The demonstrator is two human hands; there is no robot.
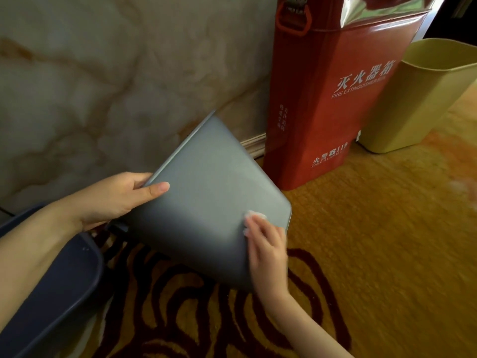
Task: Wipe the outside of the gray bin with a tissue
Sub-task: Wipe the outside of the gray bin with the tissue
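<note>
Pressing tissue (pixel 254 217) under right grip (pixel 267 250) (bin-side)

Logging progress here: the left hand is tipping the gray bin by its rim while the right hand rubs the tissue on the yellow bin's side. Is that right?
Not quite. In the head view the right hand presses the tissue against the gray bin, not the yellow bin, which stands untouched beside the red fire extinguisher box. The left hand does hold the gray bin tipped by its rim.
</note>
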